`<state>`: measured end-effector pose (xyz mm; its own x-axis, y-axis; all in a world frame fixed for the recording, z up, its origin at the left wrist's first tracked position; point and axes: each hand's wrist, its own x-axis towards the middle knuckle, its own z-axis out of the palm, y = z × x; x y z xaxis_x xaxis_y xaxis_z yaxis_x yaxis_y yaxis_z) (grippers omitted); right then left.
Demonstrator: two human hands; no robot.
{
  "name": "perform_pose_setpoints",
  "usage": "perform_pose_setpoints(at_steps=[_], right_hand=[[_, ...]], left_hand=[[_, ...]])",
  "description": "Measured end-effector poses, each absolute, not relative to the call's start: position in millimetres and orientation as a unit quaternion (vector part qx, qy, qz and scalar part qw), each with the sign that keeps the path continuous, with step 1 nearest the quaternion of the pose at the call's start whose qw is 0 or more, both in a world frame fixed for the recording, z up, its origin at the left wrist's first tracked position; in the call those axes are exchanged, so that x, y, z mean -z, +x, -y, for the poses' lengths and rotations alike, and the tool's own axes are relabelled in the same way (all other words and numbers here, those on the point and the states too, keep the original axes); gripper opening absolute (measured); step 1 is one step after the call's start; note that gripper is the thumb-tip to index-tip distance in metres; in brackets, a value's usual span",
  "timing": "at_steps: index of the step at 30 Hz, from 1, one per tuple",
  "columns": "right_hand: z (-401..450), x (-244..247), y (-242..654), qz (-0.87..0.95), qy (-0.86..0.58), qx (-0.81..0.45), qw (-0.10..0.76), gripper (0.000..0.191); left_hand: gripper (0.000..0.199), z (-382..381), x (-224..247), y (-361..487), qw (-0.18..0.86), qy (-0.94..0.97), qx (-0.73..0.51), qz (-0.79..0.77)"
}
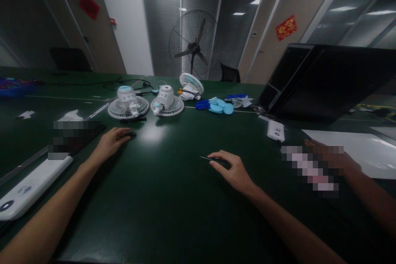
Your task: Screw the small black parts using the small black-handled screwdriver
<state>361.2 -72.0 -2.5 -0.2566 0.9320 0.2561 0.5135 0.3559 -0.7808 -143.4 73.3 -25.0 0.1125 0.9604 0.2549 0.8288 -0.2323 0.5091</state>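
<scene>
My right hand is closed around the dark handle of a screwdriver, low over the green table. Its thin metal shaft points left and touches nothing that I can see. Further left and back, my left hand rests at the table top, its fingers curled on a small black object whose kind I cannot make out. Beyond it stand two white fan housings with grilles, one on the left and one on the right.
Behind lie a third fan head, blue gloves and a light blue fan blade. A large black case stands back right, near a white power bank. Another person's hand is at right. A long white device lies left.
</scene>
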Motion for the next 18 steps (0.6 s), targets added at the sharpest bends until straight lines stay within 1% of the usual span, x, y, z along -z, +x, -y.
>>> perform_pose_setpoints(at_steps=[2,4,7,12,18], right_hand=[[72,3,361,0.739,-0.489,-0.285,0.366,0.022],[72,4,361,0.739,-0.489,-0.284,0.367,0.022],[72,5,362,0.738,-0.489,-0.29,0.364,0.022],[70,7,362,0.74,-0.485,-0.287,0.366,0.023],[71,7,362,0.741,-0.487,-0.286,0.363,0.023]], left_hand=[[0.064,-73,25,-147,0.094,0.715,-0.264,-0.64],[0.058,-73,26,-154,0.08,0.708,-0.244,-0.658],[0.049,-75,29,-166,0.077,0.722,-0.228,-0.649],[0.042,-74,30,-167,0.055,0.736,-0.219,-0.638],[0.046,-62,23,-141,0.081,0.683,-0.329,-0.647]])
